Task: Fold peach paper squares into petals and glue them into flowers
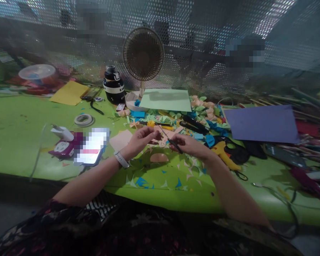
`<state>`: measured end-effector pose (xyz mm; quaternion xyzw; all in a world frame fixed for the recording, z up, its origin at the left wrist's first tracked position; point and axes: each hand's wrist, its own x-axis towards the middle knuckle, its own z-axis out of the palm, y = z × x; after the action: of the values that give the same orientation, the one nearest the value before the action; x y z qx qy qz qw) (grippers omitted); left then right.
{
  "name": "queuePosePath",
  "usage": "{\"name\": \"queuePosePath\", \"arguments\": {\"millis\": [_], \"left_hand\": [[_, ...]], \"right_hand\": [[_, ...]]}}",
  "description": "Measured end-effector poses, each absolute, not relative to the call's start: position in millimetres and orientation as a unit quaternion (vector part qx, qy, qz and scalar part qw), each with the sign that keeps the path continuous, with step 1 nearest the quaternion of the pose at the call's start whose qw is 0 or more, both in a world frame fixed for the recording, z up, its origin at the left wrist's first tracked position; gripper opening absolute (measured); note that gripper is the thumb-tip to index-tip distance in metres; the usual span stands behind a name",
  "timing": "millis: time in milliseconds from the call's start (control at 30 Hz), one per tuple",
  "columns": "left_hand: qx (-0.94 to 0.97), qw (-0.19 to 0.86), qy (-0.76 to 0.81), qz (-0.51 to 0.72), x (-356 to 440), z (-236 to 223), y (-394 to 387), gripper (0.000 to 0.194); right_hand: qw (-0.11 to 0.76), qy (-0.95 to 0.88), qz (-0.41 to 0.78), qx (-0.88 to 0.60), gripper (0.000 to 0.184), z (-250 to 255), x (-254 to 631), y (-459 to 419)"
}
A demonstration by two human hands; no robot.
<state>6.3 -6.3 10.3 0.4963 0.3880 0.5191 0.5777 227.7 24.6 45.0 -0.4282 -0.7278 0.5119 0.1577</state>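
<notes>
My right hand [185,144] is closed around a pair of dark-handled scissors [173,142]. Their thin blades point up and left, toward the fingertips of the other hand. My left hand [144,139], with a white watch band at its wrist, has thumb and fingers brought together. Peach paper lies close behind those fingertips, and whether a piece is pinched in them I cannot make out. Below the hands, a rounded peach paper piece [159,157] lies on the green table [154,195]. A peach paper sheet [121,140] sits beside my left wrist.
Paper scraps [164,184] are strewn in front. Behind the hands lie a black stapler [193,124] and a pale green sheet [168,99]. A fan [143,53] and dark bottle [114,87] stand farther back. A phone [92,145] and tape roll [84,120] lie left, purple paper [261,124] right.
</notes>
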Motion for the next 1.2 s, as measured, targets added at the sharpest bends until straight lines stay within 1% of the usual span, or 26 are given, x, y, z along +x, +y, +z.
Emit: {"name": "queuePosePath", "arguments": {"millis": [200,500,900,1200], "left_hand": [[0.500,0.581,0.391,0.510,6,12,-7,0.042],[0.475,0.585,0.396,0.525,7,16,-10,0.044],[0.448,0.589,0.399,0.541,10,11,-10,0.045],[0.450,0.594,0.396,0.537,10,10,-10,0.041]], "right_hand": [[0.155,-0.759,0.471,-0.422,0.047,39,226,26],[0.179,-0.758,0.465,-0.421,0.045,41,221,21],[0.177,-0.768,0.433,-0.438,0.044,40,218,18],[0.193,-0.765,0.422,-0.447,0.045,36,218,20]]}}
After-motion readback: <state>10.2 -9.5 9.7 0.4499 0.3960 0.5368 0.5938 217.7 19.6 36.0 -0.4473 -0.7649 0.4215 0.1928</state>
